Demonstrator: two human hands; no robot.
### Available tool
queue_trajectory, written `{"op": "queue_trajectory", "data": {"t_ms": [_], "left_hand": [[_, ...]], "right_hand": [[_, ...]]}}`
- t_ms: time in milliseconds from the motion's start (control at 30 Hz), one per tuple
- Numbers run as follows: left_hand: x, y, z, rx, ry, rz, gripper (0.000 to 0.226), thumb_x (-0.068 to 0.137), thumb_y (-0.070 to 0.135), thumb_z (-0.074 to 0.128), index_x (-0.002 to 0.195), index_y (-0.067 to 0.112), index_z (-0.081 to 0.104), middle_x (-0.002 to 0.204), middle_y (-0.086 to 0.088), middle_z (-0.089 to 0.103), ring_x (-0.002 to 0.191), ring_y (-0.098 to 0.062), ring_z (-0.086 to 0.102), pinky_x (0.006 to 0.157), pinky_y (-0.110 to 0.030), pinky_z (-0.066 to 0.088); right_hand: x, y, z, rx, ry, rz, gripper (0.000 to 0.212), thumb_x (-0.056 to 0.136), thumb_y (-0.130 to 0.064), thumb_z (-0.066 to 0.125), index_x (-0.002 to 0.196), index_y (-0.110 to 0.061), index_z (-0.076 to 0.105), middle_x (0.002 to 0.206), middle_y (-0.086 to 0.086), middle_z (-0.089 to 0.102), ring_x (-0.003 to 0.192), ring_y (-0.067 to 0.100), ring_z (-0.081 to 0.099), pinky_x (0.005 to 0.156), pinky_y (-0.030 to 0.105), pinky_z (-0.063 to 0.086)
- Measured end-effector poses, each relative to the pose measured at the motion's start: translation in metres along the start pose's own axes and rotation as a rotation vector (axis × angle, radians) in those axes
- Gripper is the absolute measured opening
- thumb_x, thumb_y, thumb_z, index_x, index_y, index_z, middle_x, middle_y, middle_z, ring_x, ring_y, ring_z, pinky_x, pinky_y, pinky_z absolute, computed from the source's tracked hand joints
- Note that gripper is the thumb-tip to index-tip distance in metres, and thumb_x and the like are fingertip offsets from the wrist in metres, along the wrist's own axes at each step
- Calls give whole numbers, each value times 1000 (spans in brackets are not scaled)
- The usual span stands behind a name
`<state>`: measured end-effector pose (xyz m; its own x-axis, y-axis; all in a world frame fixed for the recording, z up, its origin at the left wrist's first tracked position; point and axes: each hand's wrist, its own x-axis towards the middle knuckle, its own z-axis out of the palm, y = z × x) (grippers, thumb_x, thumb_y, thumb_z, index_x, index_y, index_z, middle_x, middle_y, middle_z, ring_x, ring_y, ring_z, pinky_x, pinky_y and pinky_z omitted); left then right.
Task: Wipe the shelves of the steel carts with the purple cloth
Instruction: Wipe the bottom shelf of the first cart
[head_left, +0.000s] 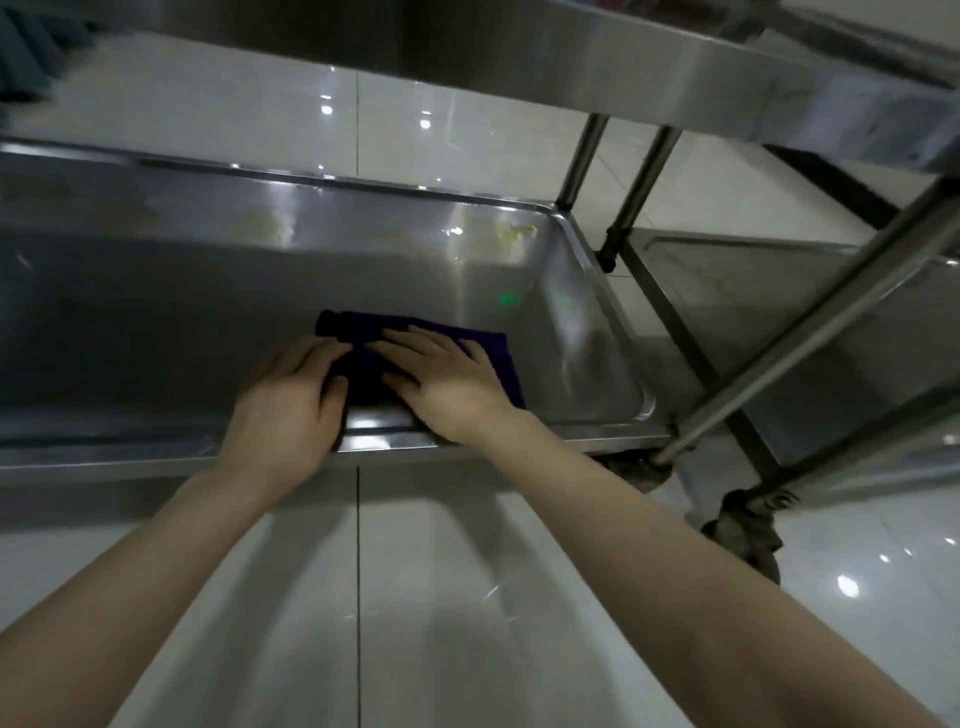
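I see the purple cloth (491, 356) folded in the tray-like lower shelf (156, 312) of the steel cart, near its front rim and right end. My right hand (447, 384) presses flat on it, fingers spread. My left hand (285, 405) rests on its left edge, fingers slightly bent; whether it grips, I cannot tell. The steel is smooth, with yellowish smears at the back.

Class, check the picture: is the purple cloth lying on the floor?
No, the cloth lies on the shelf, under the left hand and right hand.
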<state>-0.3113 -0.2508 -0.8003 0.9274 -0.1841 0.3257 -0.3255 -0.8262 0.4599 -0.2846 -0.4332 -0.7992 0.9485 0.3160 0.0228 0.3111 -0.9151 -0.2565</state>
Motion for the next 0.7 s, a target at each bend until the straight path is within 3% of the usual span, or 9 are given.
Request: {"op": "queue_trajectory", "data": {"t_ms": [67, 167, 267, 333, 500, 600, 700], "left_hand": [[-6, 7, -3, 63, -76, 90, 44, 88, 30, 40, 120, 9, 63, 121, -12, 63, 121, -35, 52, 95, -45, 43], [-17, 8, -10, 97, -125, 188, 52, 87, 37, 35, 116, 8, 65, 119, -12, 65, 121, -36, 54, 94, -49, 45], [-27, -6, -20, 90, -108, 175, 54, 89, 40, 33, 118, 7, 64, 123, -13, 63, 122, -37, 53, 95, -51, 45], [-32, -19, -25, 66, -83, 124, 52, 90, 39, 35, 119, 6, 64, 125, -13, 61, 122, -37, 51, 97, -51, 43], [-55, -63, -43, 19, 84, -101, 28, 90, 8, 60, 117, -1, 61, 116, -21, 58, 103, -39, 51, 88, -48, 42], [-70, -96, -65, 87, 98, -62, 27, 93, 17, 56, 113, 0, 63, 115, -20, 56, 104, -40, 51, 91, -49, 42], [-85, -131, -92, 131, 85, -56, 42, 90, 33, 47, 112, 2, 64, 118, -17, 56, 107, -38, 51, 94, -49, 42]], "right_hand": [[-20, 38, -15, 7, 31, 150, 45, 101, -44, 36, 145, -42, 34, 156, -19, 25, 144, 7, 18, 111, 43, 16], [-65, 93, -35, -47, 178, 601, 45, 102, -41, 36, 146, -37, 35, 156, -12, 29, 141, 13, 26, 109, 43, 22], [-67, 82, -35, -39, 162, 808, 46, 101, -36, 36, 146, -37, 34, 156, -7, 28, 140, 19, 26, 109, 48, 22], [-45, 35, -20, -30, 128, 710, 46, 99, -34, 38, 145, -39, 34, 156, -8, 26, 140, 18, 25, 109, 50, 21], [-12, -107, 34, -34, 33, 22, 41, 99, -35, 41, 140, -35, 43, 152, -6, 37, 140, 21, 27, 105, 51, 23], [-9, -96, 18, -71, -8, -54, 43, 101, -38, 37, 144, -38, 38, 155, -11, 32, 143, 16, 25, 106, 45, 27], [-34, -43, 3, -147, 35, 107, 46, 101, -40, 36, 146, -41, 32, 156, -16, 26, 144, 8, 22, 109, 37, 27]]}}
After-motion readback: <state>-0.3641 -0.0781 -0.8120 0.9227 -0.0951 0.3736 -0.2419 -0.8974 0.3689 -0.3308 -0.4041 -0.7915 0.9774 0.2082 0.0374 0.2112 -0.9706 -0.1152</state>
